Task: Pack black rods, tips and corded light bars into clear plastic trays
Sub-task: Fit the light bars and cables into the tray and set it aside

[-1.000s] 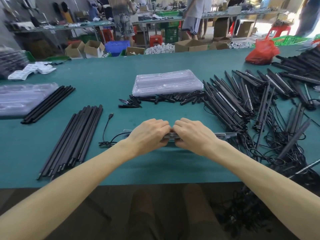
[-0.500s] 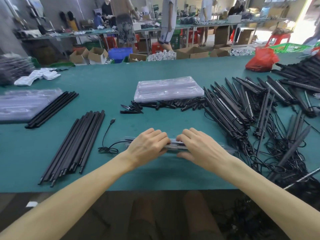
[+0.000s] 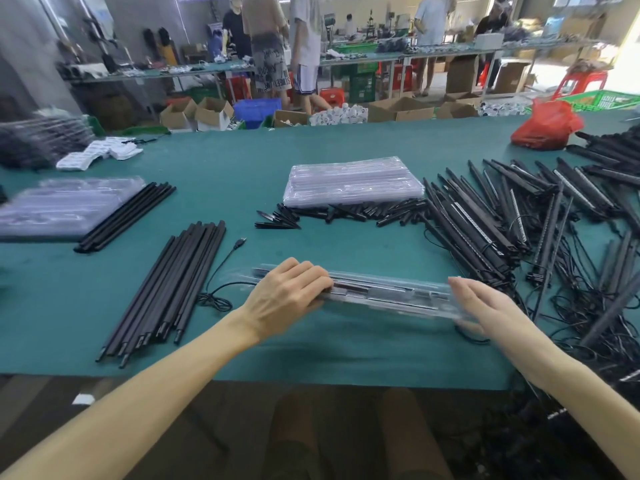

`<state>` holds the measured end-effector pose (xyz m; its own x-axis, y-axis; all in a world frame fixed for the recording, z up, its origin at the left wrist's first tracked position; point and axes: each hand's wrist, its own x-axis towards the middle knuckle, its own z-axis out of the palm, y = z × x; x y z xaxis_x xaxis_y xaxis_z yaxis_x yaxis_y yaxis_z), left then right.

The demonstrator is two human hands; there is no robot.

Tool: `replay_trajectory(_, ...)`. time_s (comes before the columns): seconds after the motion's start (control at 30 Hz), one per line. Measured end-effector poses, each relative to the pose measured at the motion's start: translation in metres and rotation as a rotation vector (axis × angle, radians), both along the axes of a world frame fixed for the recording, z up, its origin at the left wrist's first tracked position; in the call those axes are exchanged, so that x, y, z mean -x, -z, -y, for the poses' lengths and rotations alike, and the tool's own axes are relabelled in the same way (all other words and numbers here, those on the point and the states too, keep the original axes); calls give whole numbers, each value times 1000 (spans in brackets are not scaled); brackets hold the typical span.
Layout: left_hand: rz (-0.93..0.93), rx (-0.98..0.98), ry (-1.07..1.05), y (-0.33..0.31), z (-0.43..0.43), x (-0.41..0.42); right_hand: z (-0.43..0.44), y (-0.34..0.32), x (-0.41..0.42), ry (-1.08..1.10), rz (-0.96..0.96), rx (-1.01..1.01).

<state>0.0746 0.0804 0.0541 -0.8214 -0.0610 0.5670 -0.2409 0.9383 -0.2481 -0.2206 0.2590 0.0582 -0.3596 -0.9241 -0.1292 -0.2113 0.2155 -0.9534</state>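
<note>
We find the work at the closing stage of one unit. A packed tray [image 3: 391,296] lies lengthwise near the front edge of the green table [image 3: 346,355], directly before the person.

Hands: the left hand [image 3: 287,299] holds the tray's left part, fingers curled over its top face; the thumb is hidden. The right hand [image 3: 485,306] is flat, fingers straight and together, set at the tray's right end. It is blurred, so we cannot confirm firm contact.

Condition of the tray: clear, thin-walled and glossy, with long black parts visible through it in lengthwise channels. A black cord [image 3: 221,268] runs out from its left end onto the table and ends in a plug [image 3: 240,243], so not all of it is contained.

Judgement: the tray needs even pressure along its length to seat, and the loose cord probably has to be gathered in first. The shell looks flexible and may bow if squeezed at one point.

Supplies remain: black rods [image 3: 166,289] to the left, tips [image 3: 346,213] and empty trays [image 3: 353,183] beyond, light bars [image 3: 502,216] heaped to the right.
</note>
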Motion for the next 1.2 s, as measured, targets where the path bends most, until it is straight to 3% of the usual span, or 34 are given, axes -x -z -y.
replay_trajectory(0.07,-38,0,8,-4,2,2,-3,0,5,73,296,-28)
replay_trajectory(0.2,-68,8,55,-7,2,6,-7,-6,4,-38,836,20)
replay_trajectory(0.37,-112,17,9,-3,7,1,-14,-7,-1,-161,1090,-85)
replay_trajectory(0.5,-150,-40,-73,6,16,-7,-20,-4,-17,-148,1174,-115)
replay_trajectory(0.67,-234,-120,-226,16,15,-9,-14,-11,-33,-16,1148,-28)
replay_trajectory(0.83,-330,-97,-238,40,-4,-22,-9,-22,-37,14,1141,46)
replay_trajectory(1.03,-92,-419,-415,54,23,-23,27,-62,-57,-48,1175,167)
replay_trajectory(1.2,-49,-652,-661,56,61,-1,79,-99,-80,-146,1229,267)
